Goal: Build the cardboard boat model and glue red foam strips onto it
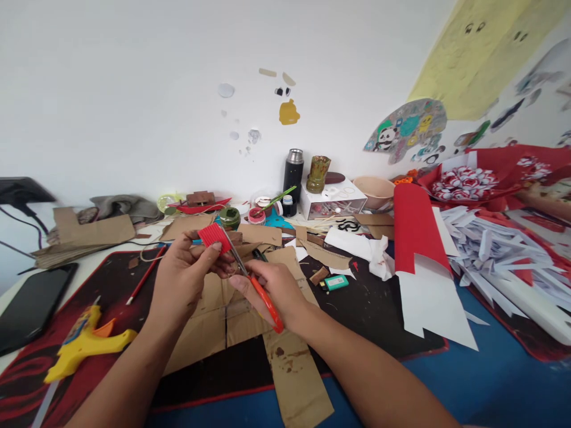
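Pinched in the fingers of my left hand (182, 273) is a small red piece with fine ridges (215, 238), possibly corrugated card. My right hand (281, 291) is closed around the orange handles of a pair of scissors (266, 302). The blades slant up to the left and lie along the right edge of the red piece; whether they are biting into it I cannot tell. Under both hands lies brown cardboard (200, 336), with a long stained strip (297, 374) reaching toward me.
A yellow glue gun (84, 345) and a phone (33, 306) lie at left, near a red pencil (145, 276). To the right are a green lighter (335, 283), red and white paper (419, 232) and a heap of paper strips (499, 255). Paint jars (229, 217) and a black flask (293, 175) stand behind.
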Demonstrator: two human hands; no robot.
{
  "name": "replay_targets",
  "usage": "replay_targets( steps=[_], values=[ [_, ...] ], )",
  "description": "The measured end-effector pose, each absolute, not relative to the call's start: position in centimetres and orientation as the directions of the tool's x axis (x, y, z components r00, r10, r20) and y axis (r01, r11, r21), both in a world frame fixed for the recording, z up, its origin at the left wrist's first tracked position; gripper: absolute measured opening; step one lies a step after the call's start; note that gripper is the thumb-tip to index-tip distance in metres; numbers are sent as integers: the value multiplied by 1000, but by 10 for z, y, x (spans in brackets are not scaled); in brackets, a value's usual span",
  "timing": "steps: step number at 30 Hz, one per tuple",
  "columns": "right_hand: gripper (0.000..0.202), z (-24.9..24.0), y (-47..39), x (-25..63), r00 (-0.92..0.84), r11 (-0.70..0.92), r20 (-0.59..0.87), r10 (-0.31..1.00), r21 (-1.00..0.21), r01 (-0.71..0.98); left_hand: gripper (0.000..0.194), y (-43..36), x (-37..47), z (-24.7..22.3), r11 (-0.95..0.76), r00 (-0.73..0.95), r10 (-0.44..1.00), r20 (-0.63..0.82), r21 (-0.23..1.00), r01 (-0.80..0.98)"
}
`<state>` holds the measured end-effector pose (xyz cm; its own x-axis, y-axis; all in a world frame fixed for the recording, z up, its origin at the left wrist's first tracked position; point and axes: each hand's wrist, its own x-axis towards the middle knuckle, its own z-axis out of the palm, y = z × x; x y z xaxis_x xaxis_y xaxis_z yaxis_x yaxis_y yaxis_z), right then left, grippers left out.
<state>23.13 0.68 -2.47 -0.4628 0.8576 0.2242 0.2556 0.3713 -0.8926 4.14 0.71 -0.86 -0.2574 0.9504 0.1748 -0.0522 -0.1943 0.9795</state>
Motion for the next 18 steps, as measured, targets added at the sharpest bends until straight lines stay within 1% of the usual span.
replay_targets(
  steps=[11,18],
  values=[
    [45,-26,8,231,-464,368,224,857,-896,248,43,7,42,-8,-180,-245,957,156,980,-79],
    [46,-28,7,232,-456,375,219,863,-881,287,43,7,42,-7,-171,-246,958,147,982,-78]
  ],
)
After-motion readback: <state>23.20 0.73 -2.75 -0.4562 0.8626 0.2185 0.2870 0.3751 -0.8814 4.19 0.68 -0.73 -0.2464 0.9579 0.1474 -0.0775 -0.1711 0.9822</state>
